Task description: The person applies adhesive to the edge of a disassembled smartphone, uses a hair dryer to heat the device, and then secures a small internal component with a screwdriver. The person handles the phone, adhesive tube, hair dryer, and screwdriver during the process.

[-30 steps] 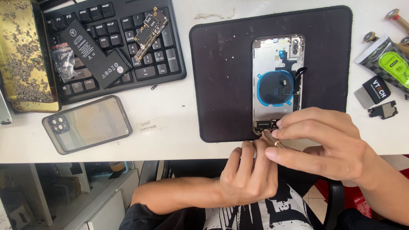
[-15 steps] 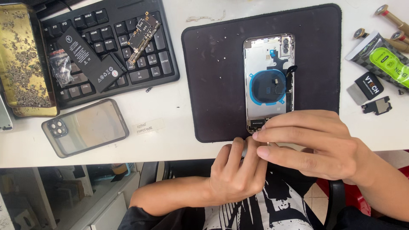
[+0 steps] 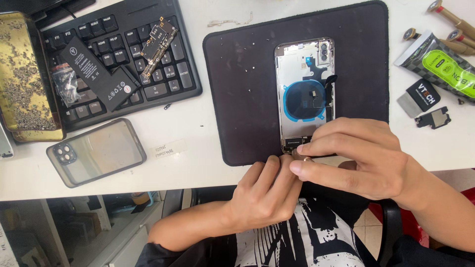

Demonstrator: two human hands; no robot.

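The right hand (image 3: 361,158) lies over the lower end of an opened phone housing (image 3: 306,89), its fingers pinched together on a small metal part at the housing's bottom edge; what the part is cannot be made out. The left hand (image 3: 267,193) comes up from below the desk (image 3: 198,168) edge, fingers curled and pressed against the same lower edge, touching the right hand's fingertips; whether it grips anything cannot be told. The housing lies face-open on a black mat (image 3: 242,99), stretching up and away from both hands, with a round blue-rimmed coil at its middle. Far to the left of the hands sits a black keyboard (image 3: 163,84) bearing a black battery (image 3: 99,74) and a circuit board (image 3: 158,47); just below it, left of the left hand, lies a clear phone case (image 3: 96,152). Up and to the right of the right hand lie a green and black tube (image 3: 440,66) and a small black bracket (image 3: 433,117).
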